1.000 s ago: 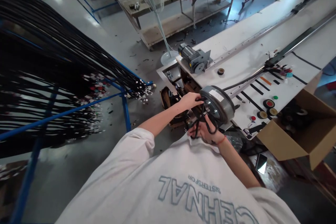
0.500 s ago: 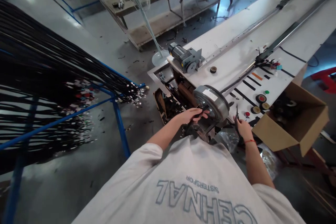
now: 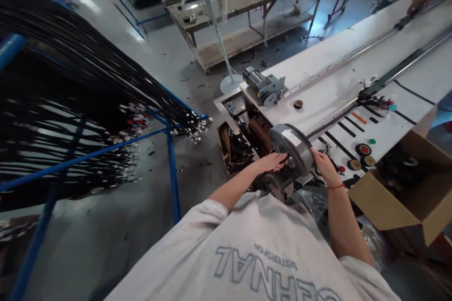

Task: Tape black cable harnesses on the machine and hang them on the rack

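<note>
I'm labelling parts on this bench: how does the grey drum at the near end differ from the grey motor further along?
The grey drum is a wide round disc with a white label; the grey motor looks smaller, a cylinder on a boxy bracket. The left hand and right hand touch the drum; the motor stands untouched. Both are grey, at the edge of the white table.

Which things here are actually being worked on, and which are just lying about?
In hand: grey drum at the end of the bench, left hand on its face, right hand at its rim.
Lying about: tape rolls, cardboard box, grey motor, rack of black cables, small dark ring.
</note>
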`<act>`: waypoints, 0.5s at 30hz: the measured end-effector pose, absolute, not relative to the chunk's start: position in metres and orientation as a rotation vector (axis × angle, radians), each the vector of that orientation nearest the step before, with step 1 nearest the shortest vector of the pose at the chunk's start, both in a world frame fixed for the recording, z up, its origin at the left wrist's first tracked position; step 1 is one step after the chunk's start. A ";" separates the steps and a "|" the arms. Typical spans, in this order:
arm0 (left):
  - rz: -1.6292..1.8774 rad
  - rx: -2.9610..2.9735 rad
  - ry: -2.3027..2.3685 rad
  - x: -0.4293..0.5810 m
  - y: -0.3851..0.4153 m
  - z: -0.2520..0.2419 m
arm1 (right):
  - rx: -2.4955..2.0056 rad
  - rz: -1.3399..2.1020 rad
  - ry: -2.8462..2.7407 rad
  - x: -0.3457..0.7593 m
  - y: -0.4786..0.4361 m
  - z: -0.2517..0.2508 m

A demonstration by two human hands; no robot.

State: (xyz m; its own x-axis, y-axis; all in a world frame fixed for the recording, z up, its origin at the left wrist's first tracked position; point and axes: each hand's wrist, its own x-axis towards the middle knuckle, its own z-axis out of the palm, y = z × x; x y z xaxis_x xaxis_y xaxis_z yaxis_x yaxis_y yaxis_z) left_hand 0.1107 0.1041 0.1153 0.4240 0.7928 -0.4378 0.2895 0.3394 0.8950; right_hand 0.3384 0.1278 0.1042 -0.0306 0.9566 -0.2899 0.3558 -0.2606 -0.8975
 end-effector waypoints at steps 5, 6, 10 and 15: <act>0.601 1.626 1.476 0.111 0.068 0.103 | -1.628 1.122 -1.526 0.327 0.138 0.121; 0.645 1.698 1.542 0.107 0.060 0.097 | -1.646 1.027 -1.550 0.336 0.146 0.120; 0.605 1.665 1.834 0.085 0.041 0.069 | -2.038 0.511 -1.400 0.412 0.184 0.108; 0.738 1.355 1.704 0.065 0.044 0.055 | -2.487 0.411 -1.366 0.501 0.213 0.089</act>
State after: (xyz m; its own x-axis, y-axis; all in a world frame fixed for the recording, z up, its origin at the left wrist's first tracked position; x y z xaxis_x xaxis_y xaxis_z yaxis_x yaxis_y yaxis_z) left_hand 0.0646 0.0442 0.0546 -0.0869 0.9673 -0.2384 0.4884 0.2499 0.8361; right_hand 0.5009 0.2129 0.0887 0.5141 0.8500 -0.1152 0.7722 -0.5171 -0.3692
